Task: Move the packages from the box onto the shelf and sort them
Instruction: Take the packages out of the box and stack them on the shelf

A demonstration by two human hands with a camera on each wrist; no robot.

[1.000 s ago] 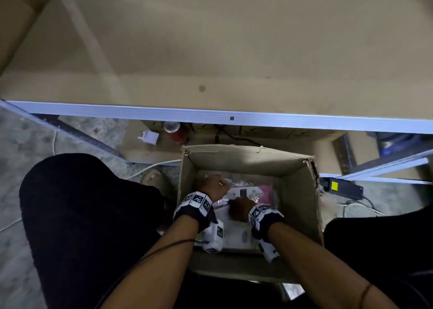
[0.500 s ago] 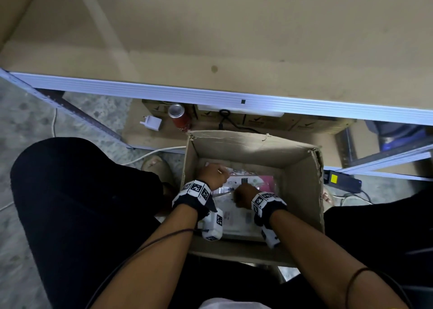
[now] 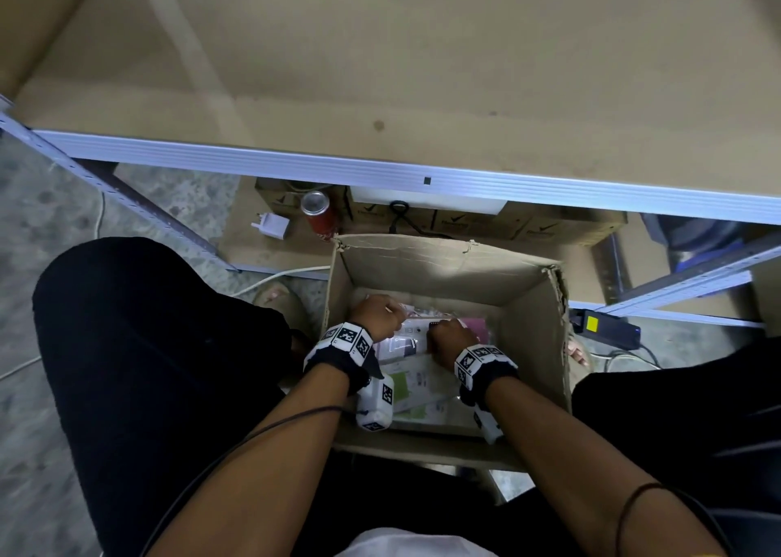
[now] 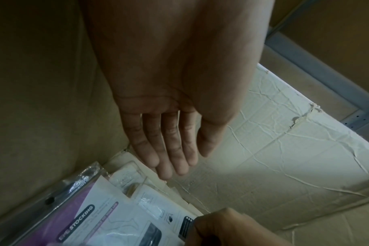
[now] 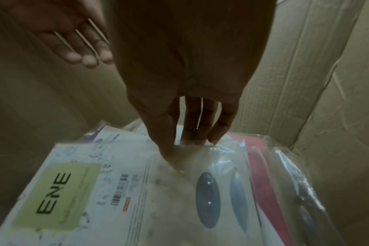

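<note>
We see both hands down inside the open cardboard box (image 3: 427, 269), which sits on the floor below the shelf (image 3: 380, 70). The packages (image 5: 137, 191) lie flat in a loose pile on the box bottom: clear plastic sleeves over white printed cards, one with a pale green label reading "ENE", another purple and marked "STOCKING", one red at the side. The left hand (image 4: 171, 126) is released, fingers straight and together, hovering over the pile's far corner with nothing in it. The right hand (image 5: 185, 106) reaches down with thumb and fingers pinching the top edge of the clear sleeve.
</note>
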